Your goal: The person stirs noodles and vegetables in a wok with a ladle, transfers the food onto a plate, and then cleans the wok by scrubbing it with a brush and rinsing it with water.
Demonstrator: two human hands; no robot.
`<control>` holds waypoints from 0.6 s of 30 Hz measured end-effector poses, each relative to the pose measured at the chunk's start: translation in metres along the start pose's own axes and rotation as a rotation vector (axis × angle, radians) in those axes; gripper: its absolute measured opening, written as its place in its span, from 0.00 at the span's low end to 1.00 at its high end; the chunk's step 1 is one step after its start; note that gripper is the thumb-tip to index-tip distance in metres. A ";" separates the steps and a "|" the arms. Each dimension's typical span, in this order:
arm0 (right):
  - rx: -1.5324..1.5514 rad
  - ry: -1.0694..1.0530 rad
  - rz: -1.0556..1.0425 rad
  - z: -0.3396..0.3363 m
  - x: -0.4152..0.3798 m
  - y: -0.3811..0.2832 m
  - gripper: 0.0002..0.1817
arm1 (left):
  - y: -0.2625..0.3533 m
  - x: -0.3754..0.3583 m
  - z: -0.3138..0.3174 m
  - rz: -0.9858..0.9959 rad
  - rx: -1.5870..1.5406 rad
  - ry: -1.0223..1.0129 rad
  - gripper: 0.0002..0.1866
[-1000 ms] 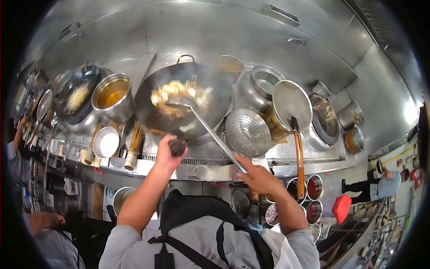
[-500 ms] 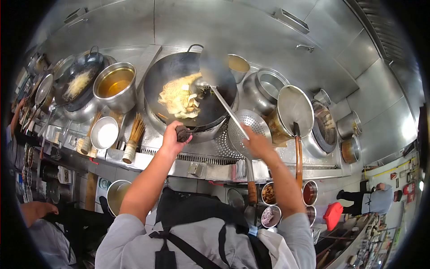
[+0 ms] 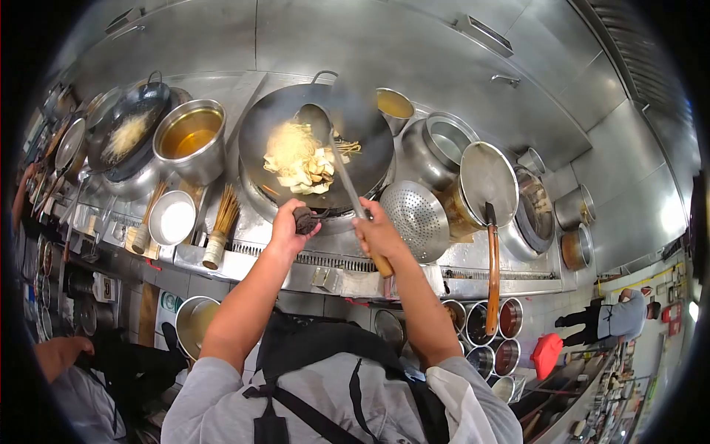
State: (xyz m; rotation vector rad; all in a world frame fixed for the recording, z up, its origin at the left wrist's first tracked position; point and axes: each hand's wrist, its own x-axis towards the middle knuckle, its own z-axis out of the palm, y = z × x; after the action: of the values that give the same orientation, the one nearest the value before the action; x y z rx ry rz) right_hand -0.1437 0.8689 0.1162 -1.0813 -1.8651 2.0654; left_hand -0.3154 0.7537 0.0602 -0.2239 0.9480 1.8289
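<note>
From my end, the left hand (image 3: 285,226) has its grip closed on a dark cloth (image 3: 304,220) at the wok's near edge; I cannot tell whether a handle lies inside. The right hand (image 3: 379,235) grasps the ladle (image 3: 345,176) near its wooden end. Working it well, I judge, calls for a firm left hand to steady the wok (image 3: 375,152), and low, smooth ladle strokes from beyond the heap. The food (image 3: 296,157) lies in the wok, left of centre: a pale, fluffy mound beside flat, creamy pieces with browned edges.
</note>
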 end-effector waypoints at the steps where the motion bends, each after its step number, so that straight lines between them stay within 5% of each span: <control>1: -0.073 0.042 -0.039 -0.003 -0.004 -0.003 0.33 | 0.000 -0.001 0.000 -0.001 -0.002 0.001 0.08; 5: -0.200 0.335 -0.149 0.002 -0.002 0.032 0.33 | -0.001 -0.003 0.003 0.009 -0.016 0.023 0.09; 9: -0.057 0.256 -0.055 0.024 -0.026 0.047 0.33 | 0.001 -0.006 0.005 0.016 -0.014 0.028 0.09; 11: 0.141 0.003 0.069 0.023 -0.042 0.027 0.33 | 0.001 -0.006 0.005 0.007 -0.004 0.030 0.09; 16: -0.033 0.103 -0.074 0.000 -0.020 0.016 0.32 | 0.001 0.000 0.001 -0.013 -0.008 0.019 0.10; 18: -0.130 0.293 -0.052 0.002 -0.014 0.014 0.32 | -0.001 0.003 -0.003 -0.018 -0.005 0.002 0.11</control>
State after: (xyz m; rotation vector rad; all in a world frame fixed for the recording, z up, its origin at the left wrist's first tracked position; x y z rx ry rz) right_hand -0.1301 0.8562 0.1088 -1.2721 -1.8759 1.6714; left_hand -0.3166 0.7534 0.0560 -0.2372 0.9399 1.8149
